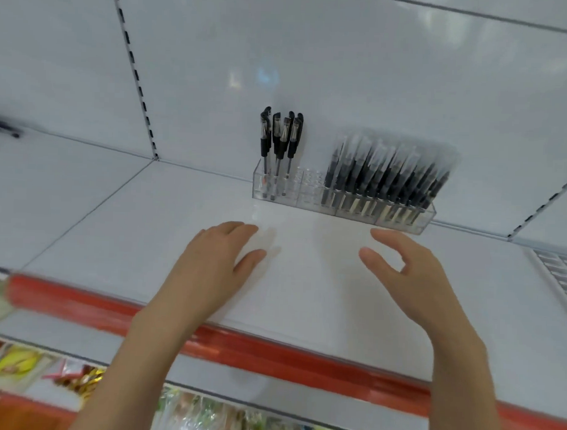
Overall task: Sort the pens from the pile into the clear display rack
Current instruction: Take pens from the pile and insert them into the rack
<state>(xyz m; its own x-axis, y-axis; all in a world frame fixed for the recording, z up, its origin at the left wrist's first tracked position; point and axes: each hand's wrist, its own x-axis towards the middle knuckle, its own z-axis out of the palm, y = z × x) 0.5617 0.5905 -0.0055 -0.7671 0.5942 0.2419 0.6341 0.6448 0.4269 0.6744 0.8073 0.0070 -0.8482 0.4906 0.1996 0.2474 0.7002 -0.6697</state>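
Observation:
A clear display rack [308, 193] stands at the back of a white shelf [146, 229] against the wall. Several black capped pens [280, 140] stand upright in its left compartment. Many dark pens with clear caps [383, 176] fill its right compartments, leaning right. The section between them holds no pens. My left hand [214, 257] hovers over the shelf in front of the rack, fingers relaxed, holding nothing. My right hand [405, 267] is in front of the rack's right half, fingers loosely curved, also with nothing in it. A few loose dark pens [4, 131] lie blurred at the far left edge.
A red price strip [271, 349] runs along the shelf's front edge. Packaged goods [77, 378] sit on the shelf below. Slotted uprights [136, 71] run up the back wall. A white wire grille [559, 272] lies at the right.

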